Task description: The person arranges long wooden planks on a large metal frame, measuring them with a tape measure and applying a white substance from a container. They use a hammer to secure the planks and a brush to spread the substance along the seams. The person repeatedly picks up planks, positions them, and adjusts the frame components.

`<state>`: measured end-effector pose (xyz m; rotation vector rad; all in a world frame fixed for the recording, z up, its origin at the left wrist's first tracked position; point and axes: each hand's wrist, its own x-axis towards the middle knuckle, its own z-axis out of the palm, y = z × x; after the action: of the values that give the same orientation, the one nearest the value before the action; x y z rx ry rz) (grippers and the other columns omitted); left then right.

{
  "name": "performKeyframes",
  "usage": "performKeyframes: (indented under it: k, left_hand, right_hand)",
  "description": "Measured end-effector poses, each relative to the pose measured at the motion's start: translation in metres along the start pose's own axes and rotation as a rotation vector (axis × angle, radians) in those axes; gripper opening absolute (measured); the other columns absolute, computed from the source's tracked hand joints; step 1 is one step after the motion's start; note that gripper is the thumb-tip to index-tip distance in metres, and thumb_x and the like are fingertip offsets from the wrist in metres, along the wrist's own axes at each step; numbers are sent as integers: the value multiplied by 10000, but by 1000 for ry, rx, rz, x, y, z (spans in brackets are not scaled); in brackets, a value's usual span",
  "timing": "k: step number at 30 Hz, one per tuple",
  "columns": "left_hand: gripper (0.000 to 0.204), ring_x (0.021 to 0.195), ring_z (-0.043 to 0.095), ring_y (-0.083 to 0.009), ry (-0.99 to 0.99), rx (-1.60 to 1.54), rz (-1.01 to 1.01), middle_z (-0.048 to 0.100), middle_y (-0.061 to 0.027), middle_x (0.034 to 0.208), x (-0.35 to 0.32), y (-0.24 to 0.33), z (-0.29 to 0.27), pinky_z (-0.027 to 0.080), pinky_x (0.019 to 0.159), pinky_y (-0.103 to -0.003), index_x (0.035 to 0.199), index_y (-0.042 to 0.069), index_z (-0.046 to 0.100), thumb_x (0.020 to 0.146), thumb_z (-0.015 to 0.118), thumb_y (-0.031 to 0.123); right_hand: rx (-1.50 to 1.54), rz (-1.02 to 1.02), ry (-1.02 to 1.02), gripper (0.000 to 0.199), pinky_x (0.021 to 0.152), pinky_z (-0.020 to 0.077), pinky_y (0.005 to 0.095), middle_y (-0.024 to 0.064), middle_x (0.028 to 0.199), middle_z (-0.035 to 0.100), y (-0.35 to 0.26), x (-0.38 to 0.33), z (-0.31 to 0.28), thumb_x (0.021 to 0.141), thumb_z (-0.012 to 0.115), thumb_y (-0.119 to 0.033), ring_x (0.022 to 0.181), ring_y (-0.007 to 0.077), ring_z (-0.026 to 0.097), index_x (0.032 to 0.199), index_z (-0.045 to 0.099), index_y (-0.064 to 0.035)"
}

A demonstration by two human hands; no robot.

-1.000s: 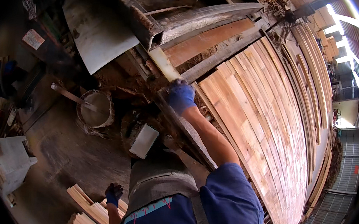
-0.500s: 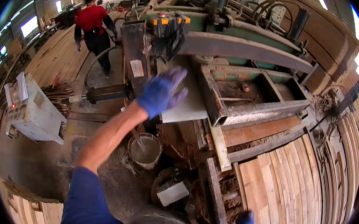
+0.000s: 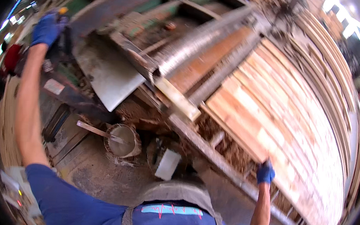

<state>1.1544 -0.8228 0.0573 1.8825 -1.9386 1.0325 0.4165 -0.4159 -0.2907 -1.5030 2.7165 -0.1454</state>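
Head view: gloved left hand (image 3: pixel 46 30) at blurred machine (grip unclear); right hand (image 3: pixel 265 173) fingers curled beside pale wood planks (image 3: pixel 283 108).

A woodworking mill is showing its working floor: a heavy green machine (image 3: pixel 162 21) with a long steel roller (image 3: pixel 203 37) is running across the far side, pale wooden boards (image 3: pixel 282 113) are lying packed side by side to the right, and sawdust and scraps are collecting around a worn bucket (image 3: pixel 122 141) on the stained concrete floor (image 3: pixel 97 174) near the left.
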Motion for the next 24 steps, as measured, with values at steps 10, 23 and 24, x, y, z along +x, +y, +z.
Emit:
performKeyframes:
  k: [10, 23, 24]
  left_hand:
    - [659, 1234, 491, -357, 66, -62, 26, 512, -227, 1317, -5, -35, -13, 410, 1013, -415, 1403, 104, 398, 896, 542, 501]
    - [429, 1159, 553, -349, -525, -639, 188, 575, -213, 1236, -418, 139, -63, 431, 980, -402, 1261, 17, 536, 906, 600, 250]
    - [427, 1145, 560, -356, -687, -783, 101, 580, -215, 1231, -440, 154, -68, 434, 974, -402, 1240, 10, 549, 893, 614, 250]
  right_hand:
    - [16, -144, 103, 311, 615, 479, 480, 166, 750, 637, -60, 25, 30, 816, 672, -371, 738, 382, 630, 851, 551, -87]
    - [145, -402, 41, 161, 625, 507, 492, 208, 747, 664, -149, 62, 22, 841, 552, -249, 719, 390, 661, 853, 600, -95]
    - [130, -407, 28, 161, 649, 502, 507, 214, 754, 667, -159, 65, 21, 846, 541, -230, 722, 385, 667, 865, 598, -81]
